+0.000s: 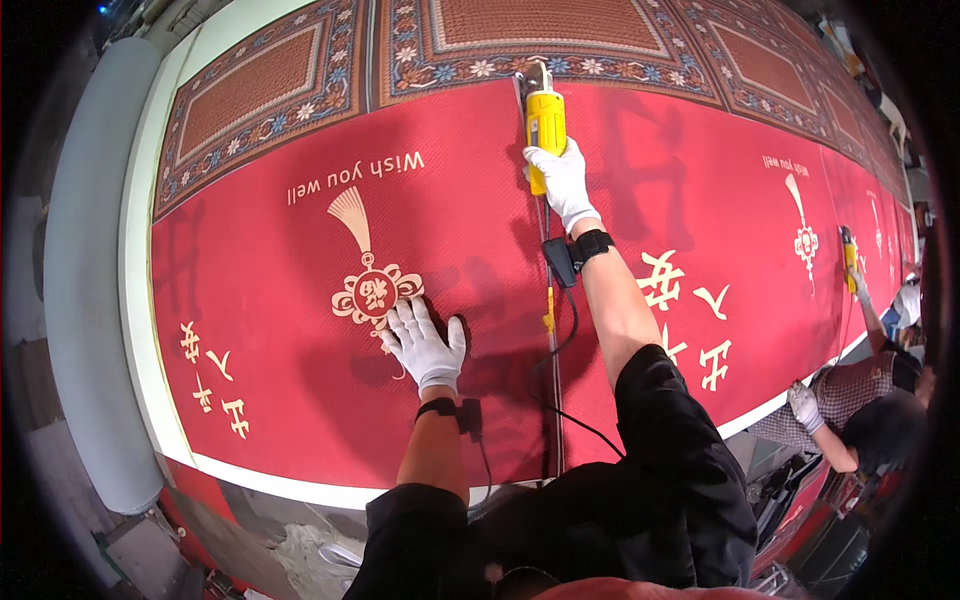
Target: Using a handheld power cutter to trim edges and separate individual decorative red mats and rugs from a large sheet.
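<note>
A long red mat [470, 200] with gold ornaments and characters lies flat on the table. My right hand [562, 182], in a white glove, grips a yellow electric cutter [545, 125] at the far end of a straight cut line that runs down the mat toward me. Its black cord trails back along the line. Gloved in white too, my left hand [425, 345] presses flat on the red mat with fingers spread, just below a gold knot ornament [375, 292] and left of the cut line.
Patterned brown and blue carpet pieces [560, 35] lie beyond the red mat. A grey roll [90, 270] runs along the table's left side. At the right, another person [860, 410] in white gloves holds a second yellow cutter [849, 258] on the same mat.
</note>
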The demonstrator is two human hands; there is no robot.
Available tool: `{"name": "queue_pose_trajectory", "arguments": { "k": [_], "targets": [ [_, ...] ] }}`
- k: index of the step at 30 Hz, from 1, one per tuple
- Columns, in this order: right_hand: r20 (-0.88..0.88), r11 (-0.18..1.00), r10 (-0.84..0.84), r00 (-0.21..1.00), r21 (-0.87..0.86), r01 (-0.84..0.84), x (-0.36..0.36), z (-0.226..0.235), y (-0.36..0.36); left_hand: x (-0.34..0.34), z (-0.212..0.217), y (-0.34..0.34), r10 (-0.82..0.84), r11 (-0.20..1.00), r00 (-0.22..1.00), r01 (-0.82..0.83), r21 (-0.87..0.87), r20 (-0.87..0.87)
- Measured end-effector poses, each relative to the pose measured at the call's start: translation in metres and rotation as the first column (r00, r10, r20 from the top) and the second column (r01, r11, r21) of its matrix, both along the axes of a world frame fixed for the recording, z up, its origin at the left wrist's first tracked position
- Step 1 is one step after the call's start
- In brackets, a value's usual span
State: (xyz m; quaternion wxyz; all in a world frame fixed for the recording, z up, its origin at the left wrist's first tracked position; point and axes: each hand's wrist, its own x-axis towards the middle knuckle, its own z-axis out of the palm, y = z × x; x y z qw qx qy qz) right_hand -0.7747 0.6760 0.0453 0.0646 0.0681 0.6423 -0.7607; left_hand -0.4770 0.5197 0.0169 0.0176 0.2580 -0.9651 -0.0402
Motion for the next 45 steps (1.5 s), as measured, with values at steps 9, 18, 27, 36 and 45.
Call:
{"name": "queue_pose_trajectory", "arguments": {
  "k": [9, 18, 27, 36, 45],
  "targets": [
    [-0.034, 0.796, 0.174, 0.984, -0.584, -0.16, 0.154, 0.099, 0.092, -0.003, -0.002, 0.004, 0.012, 0.994, 0.996, -0.002, -0.11, 0.093],
    [0.336, 0.853, 0.074, 0.939, -0.509, 0.115, 0.494, 0.149, 0.245, 0.0, -0.008, 0.015, -0.041, 0.962, 0.997, 0.055, -0.266, 0.058],
    [0.401, 0.823, -0.149, 0.904, -0.457, 0.338, 0.658, 0.16, 0.309, 0.044, 0.006, 0.212, -0.443, 0.896, 0.869, 0.425, -0.128, -0.221],
    [0.443, 0.803, -0.101, 0.891, -0.492, 0.335, 0.708, 0.154, 0.382, 0.108, -0.019, 0.378, -0.371, 0.929, 0.921, 0.368, -0.043, -0.116],
    [0.447, 0.836, -0.132, 0.885, -0.429, 0.342, 0.714, 0.159, 0.438, 0.106, -0.034, 0.399, -0.453, 0.872, 0.865, 0.378, -0.313, -0.217]
  ]
}}
